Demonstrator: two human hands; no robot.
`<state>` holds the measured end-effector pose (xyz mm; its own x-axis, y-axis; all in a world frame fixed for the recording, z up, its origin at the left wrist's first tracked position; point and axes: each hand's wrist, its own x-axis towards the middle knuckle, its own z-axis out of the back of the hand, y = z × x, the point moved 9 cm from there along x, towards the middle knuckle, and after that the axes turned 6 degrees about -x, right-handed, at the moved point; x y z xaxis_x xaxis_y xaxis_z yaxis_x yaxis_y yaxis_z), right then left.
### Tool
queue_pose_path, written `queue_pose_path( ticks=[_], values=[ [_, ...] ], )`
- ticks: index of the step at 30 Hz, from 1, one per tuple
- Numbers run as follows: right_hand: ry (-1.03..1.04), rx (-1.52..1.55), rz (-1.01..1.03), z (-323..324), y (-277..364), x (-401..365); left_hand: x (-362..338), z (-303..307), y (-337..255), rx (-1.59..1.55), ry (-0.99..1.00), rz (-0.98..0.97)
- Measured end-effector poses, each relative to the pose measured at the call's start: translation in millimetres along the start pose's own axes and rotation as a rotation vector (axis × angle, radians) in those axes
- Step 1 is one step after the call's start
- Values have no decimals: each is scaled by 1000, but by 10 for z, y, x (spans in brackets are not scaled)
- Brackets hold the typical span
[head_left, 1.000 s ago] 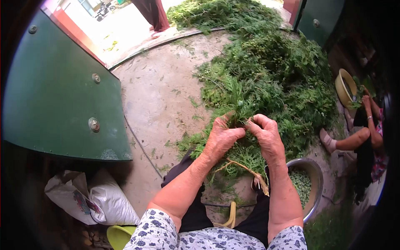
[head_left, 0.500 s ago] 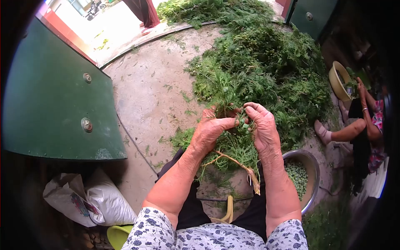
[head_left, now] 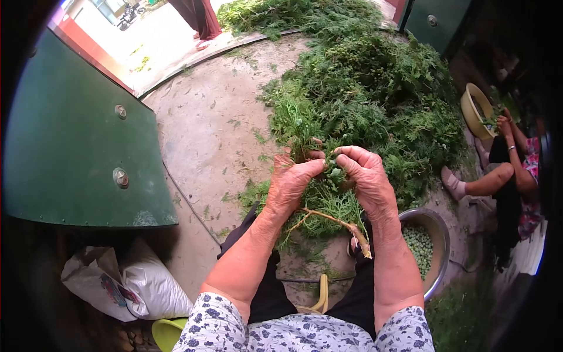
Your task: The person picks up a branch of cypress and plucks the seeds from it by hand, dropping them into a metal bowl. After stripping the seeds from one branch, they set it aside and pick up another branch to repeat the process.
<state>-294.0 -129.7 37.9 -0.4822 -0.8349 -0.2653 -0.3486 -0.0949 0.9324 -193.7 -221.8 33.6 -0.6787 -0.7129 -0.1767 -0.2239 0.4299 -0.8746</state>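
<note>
The only print in sight sat on the crumpled white plastic sack [head_left: 146,281] at your lower left, a coloured patch too small and creased to read. Your left hand [head_left: 291,183] had its grip closed tight on the feathery green branch with a brown woody stem [head_left: 328,206], thumb and forefinger pinched together at the upper fronds. Your right hand [head_left: 366,176] faced it, just beside, its grip curled narrow round the same foliage, fingertips [head_left: 343,157] bent inward and close to the left thumb. The branch hung between both hands above your lap, its stem slanting down to the right, the cut end near your right forearm. Just beside that forearm, on the concrete floor [head_left: 217,129], stood the round steel bowl [head_left: 441,232] holding small pale-green seeds [head_left: 419,246]. Beyond your hands lay the big heap of cut green branches [head_left: 381,88]. At the right edge another person's hand [head_left: 503,124] was at some greenery by a yellow plastic basin [head_left: 471,108]. The dark green metal door [head_left: 76,152] stood to your left.
</note>
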Motion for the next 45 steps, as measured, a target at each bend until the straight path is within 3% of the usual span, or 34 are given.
queue_pose_path(
  ticks=[2,3,8,10,14,19,24,26,28,29,33,36,41,43,45],
  values=[
    [7,53,22,-21,48,11,20,15,-4,-3,-13,-9],
    [13,-115,70,-1,62,28,14,3,-31,33,-10,-16],
    [22,-219,108,0,-10,69,3,-47,-2,84,44,-41],
    [49,56,12,12,-144,108,-9,-82,52,-23,46,45],
    [8,268,-8,87,-83,93,-11,-24,108,-172,-9,87],
    [17,326,39,184,21,107,44,108,127,-137,-87,38],
    [66,212,162,217,249,-22,33,90,48,-125,-99,2],
    [131,128,109,166,263,-58,31,78,43,-103,-91,-4],
    [104,-463,68,79,215,-70,31,111,35,-191,-140,-36],
    [14,-533,213,72,263,-50,27,104,31,-190,-138,-35],
    [-1,-262,120,84,189,-9,1,49,57,-127,-101,43],
    [78,-318,235,-13,212,19,9,34,115,-104,-84,66],
    [83,-287,229,-46,151,35,-8,-11,100,-75,-29,107],
    [133,-437,456,-99,221,29,-12,-28,105,-90,-5,117],
    [129,-354,352,-79,157,46,-15,0,133,-76,-7,133]
  ],
)
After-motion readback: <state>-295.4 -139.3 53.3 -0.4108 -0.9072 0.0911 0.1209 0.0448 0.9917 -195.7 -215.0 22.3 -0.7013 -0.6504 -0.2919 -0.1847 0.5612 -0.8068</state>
